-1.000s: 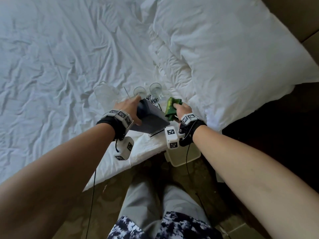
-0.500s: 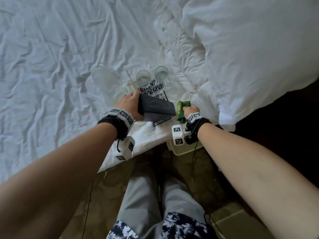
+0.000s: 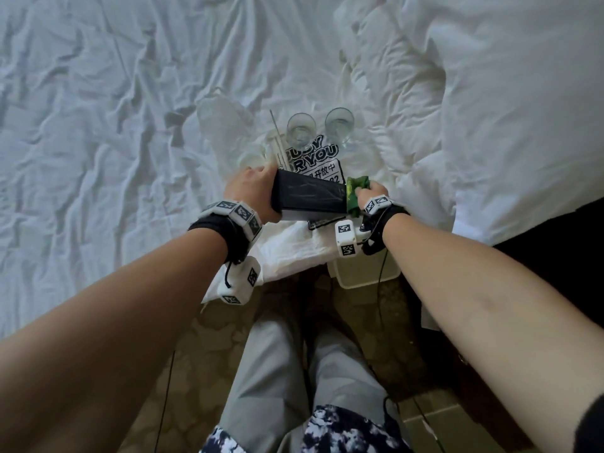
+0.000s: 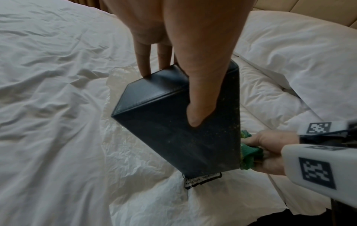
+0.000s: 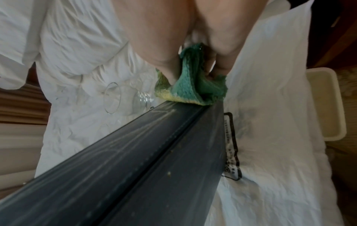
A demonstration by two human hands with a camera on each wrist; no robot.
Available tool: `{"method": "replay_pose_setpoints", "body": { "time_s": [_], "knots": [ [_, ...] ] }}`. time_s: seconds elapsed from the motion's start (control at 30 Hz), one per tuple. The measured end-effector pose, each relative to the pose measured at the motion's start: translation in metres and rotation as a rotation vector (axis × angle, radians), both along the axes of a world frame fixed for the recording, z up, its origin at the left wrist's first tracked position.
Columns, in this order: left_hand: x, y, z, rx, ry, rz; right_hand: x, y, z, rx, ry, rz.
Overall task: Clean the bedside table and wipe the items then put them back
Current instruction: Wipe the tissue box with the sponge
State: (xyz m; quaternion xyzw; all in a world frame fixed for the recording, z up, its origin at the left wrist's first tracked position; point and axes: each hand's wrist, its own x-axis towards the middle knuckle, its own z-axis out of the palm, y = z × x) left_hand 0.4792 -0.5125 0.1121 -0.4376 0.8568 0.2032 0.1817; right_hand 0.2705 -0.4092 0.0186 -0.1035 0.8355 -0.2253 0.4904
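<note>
Rumpled white sheet (image 3: 98, 125) covering the bed, pillow (image 3: 506, 109) lying at its right, cream bin (image 3: 366, 273) standing on the patterned floor (image 3: 228, 338) beside the bed

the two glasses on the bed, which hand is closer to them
Right, narrowly. The right hand, gripping the green cloth, sits just below the right-hand glass. The left hand, holding the dark box, is below and left of the glasses.

A white plastic bag (image 3: 322, 158), centre of the head view on the bed, reads "…R YOU", "开放中" and "…82"; its fine print is illegible.
</note>
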Motion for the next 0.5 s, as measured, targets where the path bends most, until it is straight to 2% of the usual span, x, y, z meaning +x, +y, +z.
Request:
{"method": "replay_pose_setpoints", "body": {
  "time_s": [0.3,0.5],
  "knots": [
    [-0.012,0.003,-0.002,-0.015,0.012,-0.008,0.005,-0.003,0.001,-0.075,-0.003,0.031],
    [-0.029,0.009,0.003,-0.026,0.011,-0.036,0.017,-0.003,0.011,-0.190,-0.022,-0.037]
  ]
}}
